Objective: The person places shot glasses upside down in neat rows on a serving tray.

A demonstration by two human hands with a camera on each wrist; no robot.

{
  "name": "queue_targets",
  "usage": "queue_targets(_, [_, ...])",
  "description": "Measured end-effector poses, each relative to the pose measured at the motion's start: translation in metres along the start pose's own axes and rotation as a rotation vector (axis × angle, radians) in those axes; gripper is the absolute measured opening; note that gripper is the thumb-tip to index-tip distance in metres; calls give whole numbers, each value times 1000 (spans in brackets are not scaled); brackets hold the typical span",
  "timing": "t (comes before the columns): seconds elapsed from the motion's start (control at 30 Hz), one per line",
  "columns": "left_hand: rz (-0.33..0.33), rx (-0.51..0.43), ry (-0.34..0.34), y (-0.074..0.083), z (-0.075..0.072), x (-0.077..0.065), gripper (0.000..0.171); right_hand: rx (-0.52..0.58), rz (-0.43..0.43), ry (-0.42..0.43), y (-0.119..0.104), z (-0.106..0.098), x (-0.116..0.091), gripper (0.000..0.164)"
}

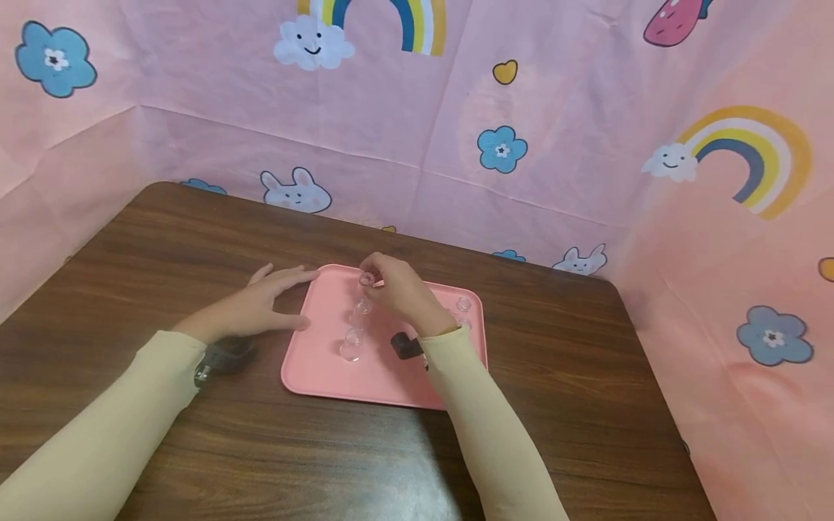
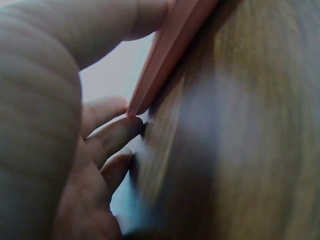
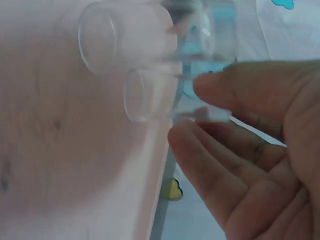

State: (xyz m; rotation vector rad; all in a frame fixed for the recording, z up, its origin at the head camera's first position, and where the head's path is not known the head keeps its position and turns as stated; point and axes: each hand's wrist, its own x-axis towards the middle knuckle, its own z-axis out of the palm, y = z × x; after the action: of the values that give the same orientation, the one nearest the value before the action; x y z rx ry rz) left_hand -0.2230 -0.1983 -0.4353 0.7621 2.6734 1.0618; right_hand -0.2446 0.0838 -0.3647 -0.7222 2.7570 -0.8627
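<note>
My right hand (image 1: 400,289) is over the far part of the pink tray (image 1: 319,376), pinching a small clear cup (image 1: 367,278) between thumb and fingertips. The right wrist view shows this see-through cup (image 3: 136,95) with a larger clear cup (image 3: 97,40) beside it. Nearer me on the tray, more clear cups (image 1: 350,351) stand in a line. My left hand (image 1: 257,304) spreads its fingers along the tray's left side. Thumb and fingertips meet the tray rim (image 2: 167,55) in the left wrist view.
Further clear cups (image 1: 463,304) stand at the tray's right side, partly behind my right forearm. A dark wrist-camera mount (image 1: 405,346) sits under my right wrist. The brown wooden table (image 1: 215,449) carries the tray, and a patterned pink cloth (image 1: 417,137) hangs behind it.
</note>
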Motion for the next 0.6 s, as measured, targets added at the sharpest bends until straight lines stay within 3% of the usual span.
queue_targets(0.17, [-3, -7, 6, 3, 0, -2, 89, 6, -51, 25, 11, -25, -28, 36])
queue_targets(0.3, [-21, -18, -2, 3, -1, -3, 89, 62, -91, 139, 29, -49, -72, 31])
queue_targets(0.47, [-23, -23, -11, 1, -1, -1, 89, 65, -36, 326, 59, -68, -125, 19])
queue_targets(0.6, [-26, -27, -20, 0, -2, 1, 90, 56, 3, 406, 76, -75, -150, 16])
